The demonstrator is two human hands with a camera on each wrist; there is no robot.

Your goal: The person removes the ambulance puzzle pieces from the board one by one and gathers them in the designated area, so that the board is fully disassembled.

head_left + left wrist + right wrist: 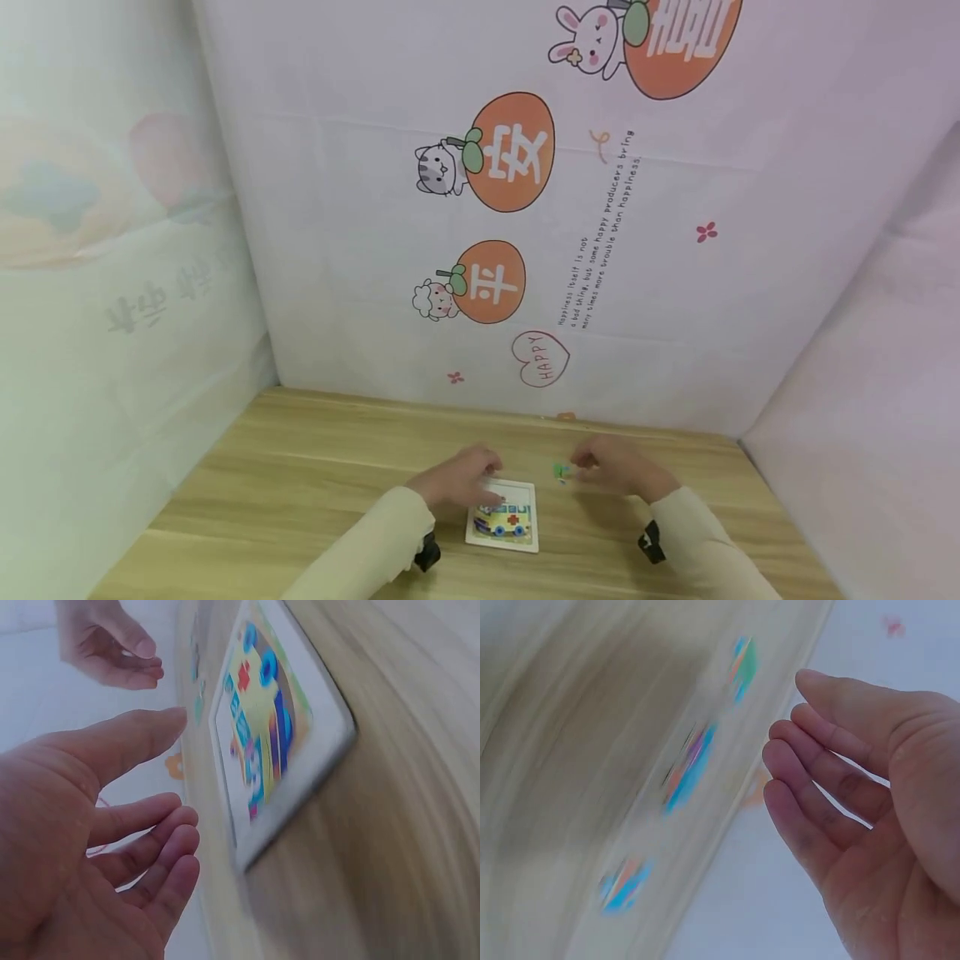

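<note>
A white-framed jigsaw puzzle board with a yellow ambulance picture lies on the table; the far part of its inside shows pale and bare. My left hand hovers over the board's far left side. In the left wrist view that hand has thumb and fingers apart, with nothing between them. To the right, my right hand is beside a small green puzzle piece. The right wrist view shows this hand loosely bent and holding nothing, near blurred loose pieces: a green one and two blue ones, one midway.
The wooden table meets a white printed curtain right behind the hands. Further white cloth walls stand at the left and right. Another blue piece lies low in the right wrist view.
</note>
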